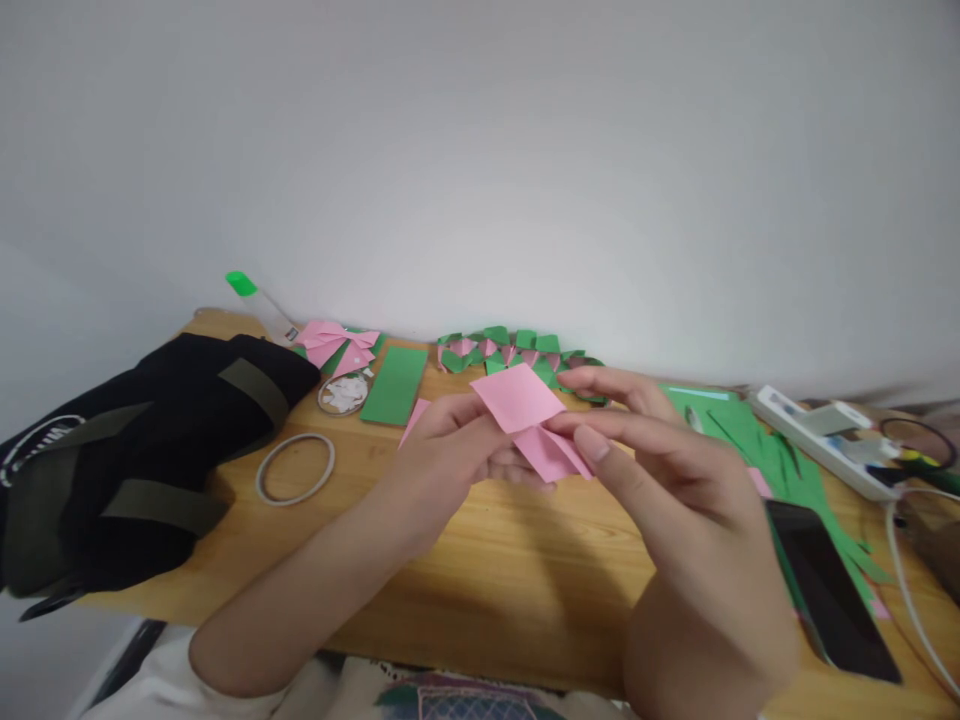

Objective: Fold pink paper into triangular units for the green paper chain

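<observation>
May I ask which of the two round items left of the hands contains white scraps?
The farther round item, beside the green rectangle; the nearer pale ring holds none.

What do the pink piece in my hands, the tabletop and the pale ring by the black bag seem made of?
Pink piece: matte paper, going by its thin edges and crisp folds.
Tabletop: wood, or a wood-look surface, with grain and a slight sheen.
Pale ring: smooth, dull, perhaps plastic or cardboard; its plain surface leaves that open.

Head-worn view, facing forward and down — close above wooden table (480, 590), wall (480, 160) ahead
</observation>
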Action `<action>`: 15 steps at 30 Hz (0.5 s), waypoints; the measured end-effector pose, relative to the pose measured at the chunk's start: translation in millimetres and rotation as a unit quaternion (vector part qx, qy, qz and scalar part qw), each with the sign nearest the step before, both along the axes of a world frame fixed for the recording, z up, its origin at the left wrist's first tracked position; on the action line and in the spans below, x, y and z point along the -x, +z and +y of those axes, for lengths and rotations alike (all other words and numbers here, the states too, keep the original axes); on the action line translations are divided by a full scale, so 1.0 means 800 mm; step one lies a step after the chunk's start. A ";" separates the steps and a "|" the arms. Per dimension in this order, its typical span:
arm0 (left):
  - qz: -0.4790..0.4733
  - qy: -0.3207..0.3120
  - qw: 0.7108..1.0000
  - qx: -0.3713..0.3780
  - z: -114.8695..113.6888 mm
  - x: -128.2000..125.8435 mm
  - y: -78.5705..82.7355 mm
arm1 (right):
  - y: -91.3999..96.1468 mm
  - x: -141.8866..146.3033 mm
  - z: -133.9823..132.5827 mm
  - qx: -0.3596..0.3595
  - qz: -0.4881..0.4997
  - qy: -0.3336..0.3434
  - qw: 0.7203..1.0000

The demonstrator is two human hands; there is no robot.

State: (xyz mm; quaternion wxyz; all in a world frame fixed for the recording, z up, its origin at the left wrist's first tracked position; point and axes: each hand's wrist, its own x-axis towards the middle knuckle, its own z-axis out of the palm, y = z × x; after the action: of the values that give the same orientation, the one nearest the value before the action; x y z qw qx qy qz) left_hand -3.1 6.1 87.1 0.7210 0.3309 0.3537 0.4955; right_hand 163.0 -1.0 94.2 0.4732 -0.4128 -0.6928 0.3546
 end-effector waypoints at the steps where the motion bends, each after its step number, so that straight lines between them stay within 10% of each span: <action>1: 0.005 -0.001 1.000 -0.008 0.000 0.000 0.000 | 0.000 0.000 0.000 0.000 0.000 -0.001 1.000; 15: 0.070 0.011 0.995 -0.070 0.008 -0.006 -0.013 | -0.005 0.015 -0.012 -0.136 -0.230 -0.133 0.954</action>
State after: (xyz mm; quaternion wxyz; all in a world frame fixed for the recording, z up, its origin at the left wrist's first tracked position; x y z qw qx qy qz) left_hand 2.0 12.6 76.8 0.6638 0.4109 0.3715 0.5025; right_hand 150.7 -10.4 90.0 0.3957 -0.5034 -0.7633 0.0857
